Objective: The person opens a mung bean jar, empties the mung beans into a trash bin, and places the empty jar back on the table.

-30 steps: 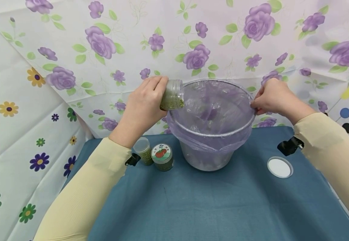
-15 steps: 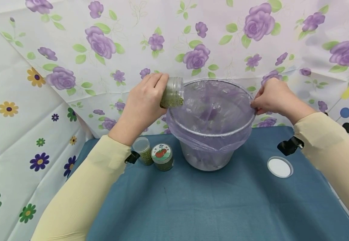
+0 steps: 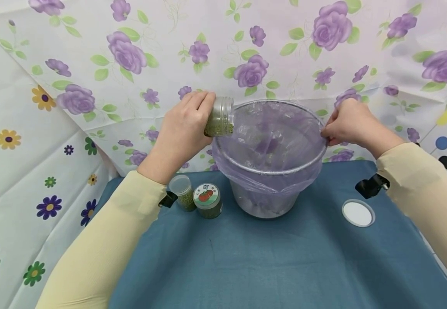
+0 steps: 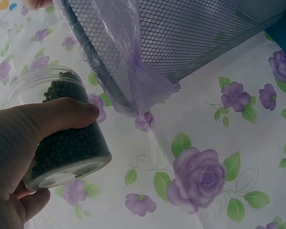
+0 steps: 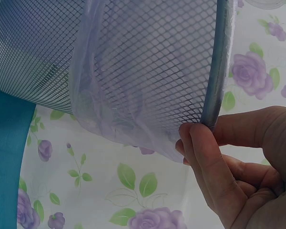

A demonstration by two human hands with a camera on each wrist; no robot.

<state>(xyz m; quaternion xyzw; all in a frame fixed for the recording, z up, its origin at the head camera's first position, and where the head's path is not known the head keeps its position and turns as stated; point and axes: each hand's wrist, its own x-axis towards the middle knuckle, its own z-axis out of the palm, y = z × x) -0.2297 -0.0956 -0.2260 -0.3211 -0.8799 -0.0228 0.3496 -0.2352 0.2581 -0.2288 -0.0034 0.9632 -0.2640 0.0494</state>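
- Holding a clear jar (image 3: 221, 118) on its side, the left hand (image 3: 185, 128) has its fingers and thumb wrapped around it; the mouth faces right, just beside the left part of the rim of the mesh bin (image 3: 264, 206).
- The jar seems tilted so that the green grains (image 4: 66, 148) lie toward its mouth; whether the mouth is past the rim, I cannot tell.
- On the right, the right hand (image 3: 348, 122) pinches the rim together with the purple bag (image 3: 270, 184), probably for keeping both steady.
- Both hands are well apart, with the bin's opening between them.
- The bag is folded over the rim, which presumably holds it spread.
- Left of the bin stand a tomato-labelled jar (image 3: 207, 201) and, farther left, a taller jar (image 3: 185, 195); the left sleeve (image 3: 111, 240) is near and could disturb them.
- A round lid (image 3: 357, 213) lies on the right of the blue cloth (image 3: 239, 266).
- The floral backdrop (image 3: 215, 34) probably limits space at the far side.
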